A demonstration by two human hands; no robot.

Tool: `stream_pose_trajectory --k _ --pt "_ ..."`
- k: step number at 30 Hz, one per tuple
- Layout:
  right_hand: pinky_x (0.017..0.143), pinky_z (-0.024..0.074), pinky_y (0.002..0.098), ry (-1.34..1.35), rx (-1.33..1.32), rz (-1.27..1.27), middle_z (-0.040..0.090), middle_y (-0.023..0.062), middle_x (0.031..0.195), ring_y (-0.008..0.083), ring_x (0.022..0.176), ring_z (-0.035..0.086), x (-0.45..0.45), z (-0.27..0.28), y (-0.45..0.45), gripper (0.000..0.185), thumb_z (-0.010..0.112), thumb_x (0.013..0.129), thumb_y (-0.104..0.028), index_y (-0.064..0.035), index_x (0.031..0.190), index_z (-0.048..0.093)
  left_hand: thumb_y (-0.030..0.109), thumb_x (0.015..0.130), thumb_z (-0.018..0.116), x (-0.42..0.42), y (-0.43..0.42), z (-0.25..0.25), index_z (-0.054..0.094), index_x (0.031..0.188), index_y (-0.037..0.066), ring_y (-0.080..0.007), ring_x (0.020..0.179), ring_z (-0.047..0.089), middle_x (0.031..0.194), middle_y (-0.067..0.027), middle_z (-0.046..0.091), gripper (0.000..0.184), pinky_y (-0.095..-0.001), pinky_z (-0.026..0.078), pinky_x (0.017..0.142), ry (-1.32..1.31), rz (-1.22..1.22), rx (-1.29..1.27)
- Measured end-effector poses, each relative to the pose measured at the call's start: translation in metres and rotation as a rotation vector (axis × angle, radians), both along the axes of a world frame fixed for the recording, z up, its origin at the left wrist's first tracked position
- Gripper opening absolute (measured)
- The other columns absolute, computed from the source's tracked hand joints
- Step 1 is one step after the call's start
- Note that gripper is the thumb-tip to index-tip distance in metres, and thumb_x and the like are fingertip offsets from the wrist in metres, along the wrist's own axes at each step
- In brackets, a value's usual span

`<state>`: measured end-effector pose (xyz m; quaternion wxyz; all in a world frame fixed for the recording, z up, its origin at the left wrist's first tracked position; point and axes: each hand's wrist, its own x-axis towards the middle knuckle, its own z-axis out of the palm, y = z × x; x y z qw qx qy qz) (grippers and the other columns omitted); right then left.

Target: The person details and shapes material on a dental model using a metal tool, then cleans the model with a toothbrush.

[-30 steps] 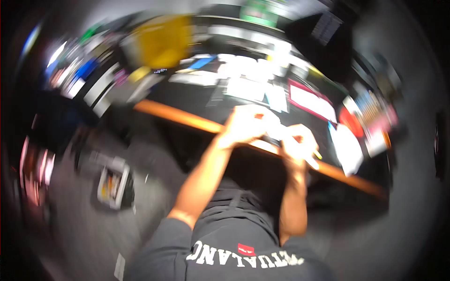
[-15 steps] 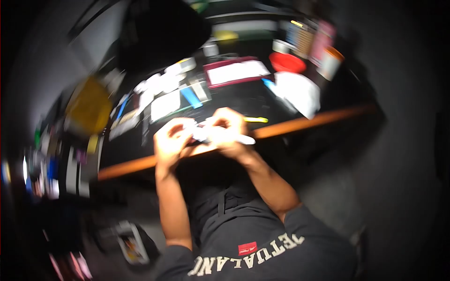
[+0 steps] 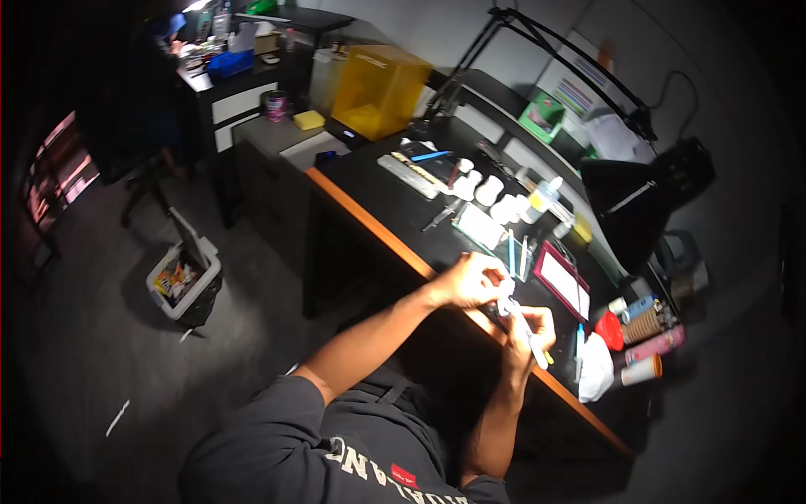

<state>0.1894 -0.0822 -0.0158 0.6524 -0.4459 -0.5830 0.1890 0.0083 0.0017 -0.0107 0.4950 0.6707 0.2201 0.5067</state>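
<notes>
Both hands meet over the orange front edge of the black desk (image 3: 369, 223). My left hand (image 3: 472, 281) is closed, its fingertips pinching a small whitish piece (image 3: 505, 290) too bright to make out. My right hand (image 3: 529, 332) is closed around a white, pen-like tool (image 3: 532, 343) that points down toward the desk edge, its upper end close to the small piece. Just beyond the hands, a blue strip (image 3: 511, 252) and a white pad (image 3: 478, 225) lie on the desk. A maroon-framed white tray (image 3: 562, 281) is to their right.
White bottles (image 3: 489, 191) and a yellow box (image 3: 378, 92) stand farther back. A black lamp (image 3: 625, 206) overhangs the right side. Near it are a red bowl (image 3: 609, 331) and a white bag (image 3: 595, 370). A bin (image 3: 183, 281) stands on the floor. A person (image 3: 172, 38) is at the far left.
The view has swung and sharpened, bringing the yellow box, bin and far-left desk into clearer sight. Both hands stay together at the desk edge, still holding the small piece and the white tool.
</notes>
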Motion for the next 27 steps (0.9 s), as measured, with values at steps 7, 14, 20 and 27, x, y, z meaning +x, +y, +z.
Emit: stream_pose_trajectory --k 7,14,20,27 --pt "0.066 0.0588 0.0267 0.041 -0.046 0.029 0.072 0.009 0.082 0.0137 0.07 0.073 -0.009 0.008 -0.003 0.014 0.075 0.098 -0.005 0.0001 0.095 0.062 0.011 0.088 0.082 0.001 0.0 0.001 0.077 0.098 0.003 -0.0105 0.076 0.074 0.085 -0.0064 0.077 0.013 -0.0273 0.059 0.071 -0.095 -0.026 -0.027" --pt "0.061 0.0554 0.025 0.014 -0.004 -0.051 0.071 0.008 0.079 0.0116 0.068 0.07 -0.016 0.005 -0.002 0.009 0.073 0.096 -0.002 0.0012 0.095 0.064 0.003 0.09 0.078 -0.005 -0.002 0.005 0.075 0.107 -0.001 -0.0117 0.084 0.074 0.095 -0.0079 0.077 0.018 -0.0275 0.061 0.078 -0.032 -0.088 -0.076" --pt "0.053 0.0492 0.0266 0.085 -0.01 -0.074 0.065 0.0047 0.071 0.0103 0.062 0.067 -0.016 0.007 -0.003 0.008 0.071 0.091 0.0 0.0008 0.09 0.063 0.003 0.092 0.08 -0.004 0.003 -0.002 0.072 0.117 -0.003 -0.0167 0.092 0.075 0.105 -0.0114 0.075 0.027 -0.0306 0.064 0.084 -0.077 -0.172 -0.124" --pt "0.055 0.052 0.0253 -0.024 0.05 -0.141 0.068 0.0047 0.069 0.0083 0.063 0.068 -0.012 0.006 -0.002 0.011 0.072 0.091 -0.002 0.0006 0.088 0.062 0.001 0.092 0.08 -0.007 0.001 0.002 0.07 0.118 -0.006 -0.0183 0.091 0.075 0.106 -0.0123 0.074 0.028 -0.0332 0.065 0.085 -0.069 -0.17 -0.157"
